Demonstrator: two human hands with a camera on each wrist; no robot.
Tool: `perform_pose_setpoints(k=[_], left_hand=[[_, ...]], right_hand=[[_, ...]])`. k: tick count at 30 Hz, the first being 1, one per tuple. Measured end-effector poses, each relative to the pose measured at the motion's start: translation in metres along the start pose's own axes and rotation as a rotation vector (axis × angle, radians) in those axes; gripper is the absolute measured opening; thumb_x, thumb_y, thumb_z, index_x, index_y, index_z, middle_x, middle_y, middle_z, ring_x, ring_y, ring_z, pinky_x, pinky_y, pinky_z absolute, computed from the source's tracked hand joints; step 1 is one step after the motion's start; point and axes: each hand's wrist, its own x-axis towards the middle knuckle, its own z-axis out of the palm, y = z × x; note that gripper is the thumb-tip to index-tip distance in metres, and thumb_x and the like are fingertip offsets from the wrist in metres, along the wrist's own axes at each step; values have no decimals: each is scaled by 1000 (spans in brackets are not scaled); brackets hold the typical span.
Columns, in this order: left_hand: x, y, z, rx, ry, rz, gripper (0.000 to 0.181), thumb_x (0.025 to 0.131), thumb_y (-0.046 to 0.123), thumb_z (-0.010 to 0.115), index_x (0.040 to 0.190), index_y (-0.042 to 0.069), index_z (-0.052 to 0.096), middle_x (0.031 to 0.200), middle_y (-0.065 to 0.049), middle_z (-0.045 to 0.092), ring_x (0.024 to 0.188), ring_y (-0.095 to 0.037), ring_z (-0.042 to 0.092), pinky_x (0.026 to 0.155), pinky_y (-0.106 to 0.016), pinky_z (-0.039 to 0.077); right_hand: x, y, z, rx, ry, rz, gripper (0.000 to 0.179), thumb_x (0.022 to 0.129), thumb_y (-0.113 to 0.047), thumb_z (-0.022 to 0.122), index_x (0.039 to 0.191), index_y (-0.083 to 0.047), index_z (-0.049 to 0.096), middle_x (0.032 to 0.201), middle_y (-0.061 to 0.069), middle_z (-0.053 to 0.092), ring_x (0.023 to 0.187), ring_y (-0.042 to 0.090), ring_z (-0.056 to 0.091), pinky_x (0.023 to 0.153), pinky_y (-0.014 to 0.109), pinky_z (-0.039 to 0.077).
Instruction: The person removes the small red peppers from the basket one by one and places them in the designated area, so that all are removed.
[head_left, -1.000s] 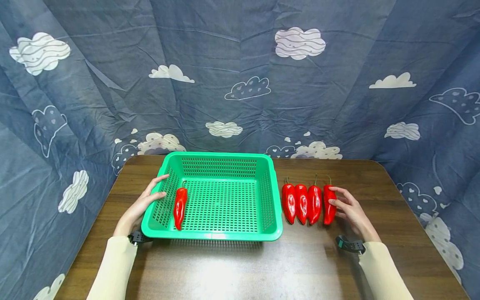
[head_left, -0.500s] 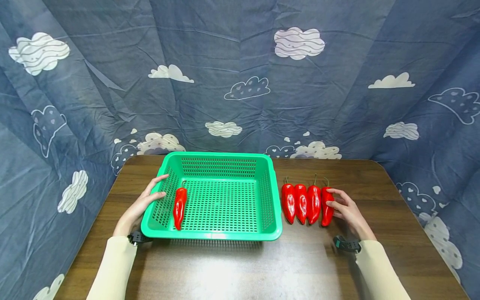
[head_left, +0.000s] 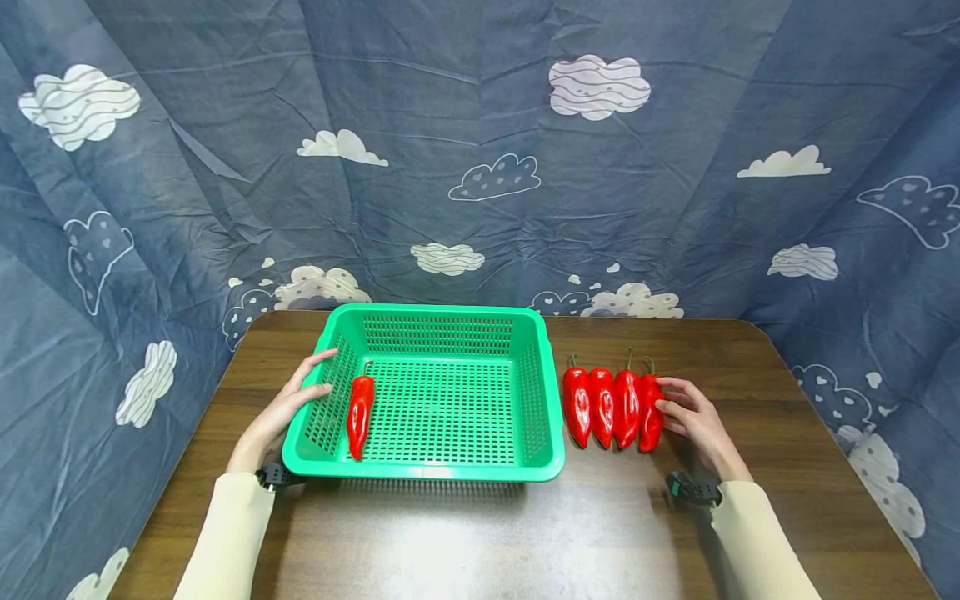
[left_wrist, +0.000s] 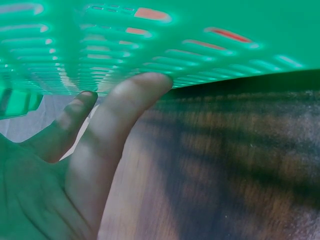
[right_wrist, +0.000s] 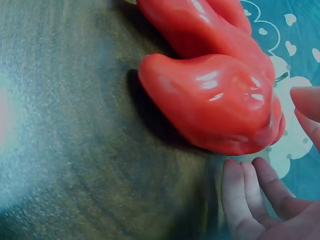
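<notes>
My left hand [head_left: 281, 412] rests at the left side of a green plastic basket [head_left: 423, 472], its fingers fairly straight and the tips over the rim in the head view. Up close in the left wrist view, the fingers lie against the slotted wall [left_wrist: 240, 55]. One red pepper [head_left: 361, 417] lies inside the basket, near that wall. On the right, my right hand [head_left: 693, 417] is beside the rightmost red pepper [head_left: 649, 421] of a row. The right wrist view shows its fingers [right_wrist: 235, 190] loosely spread around that pepper [right_wrist: 215, 105], with a small gap below it.
Several red peppers [head_left: 602, 412] lie side by side between the basket and my right hand, stems pointing away. All stand on a brown wooden table [head_left: 465, 542]. A blue cloth [head_left: 420, 100] with white clouds hangs behind it.
My right hand has moved the rightmost pepper left until it lies close against the others; its fingers are now slightly off it. The left hand and basket have stayed in place.
</notes>
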Motion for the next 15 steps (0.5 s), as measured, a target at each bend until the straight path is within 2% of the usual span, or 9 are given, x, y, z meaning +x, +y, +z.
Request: perform_pose_setpoints(k=[4, 11, 15], left_hand=[[0, 0, 0, 11, 1, 3, 58, 100, 15, 44, 151, 25, 19, 150, -13, 9, 108, -38, 48, 82, -49, 49], [0, 1, 0, 19, 1, 0, 58, 100, 17, 45, 151, 26, 19, 151, -13, 7, 109, -39, 47, 82, -48, 49], [-1, 1, 0, 6, -3, -7, 58, 100, 17, 45, 151, 27, 19, 151, -13, 7, 109, -39, 48, 82, -50, 49]], right_hand=[[-1, -3, -2, 9, 32, -34, 41, 98, -14, 53, 134, 1, 40, 124, 23, 45, 91, 1, 56, 75, 23, 52], [-4, -10, -6, 37, 69, -73, 35, 98, -8, 52, 130, 2, 44, 105, -8, 57, 89, 2, 59, 72, 25, 53], [-4, -14, -7, 84, 79, -84, 32, 97, -8, 52, 128, 2, 47, 103, -12, 59, 89, 4, 60, 71, 25, 53]])
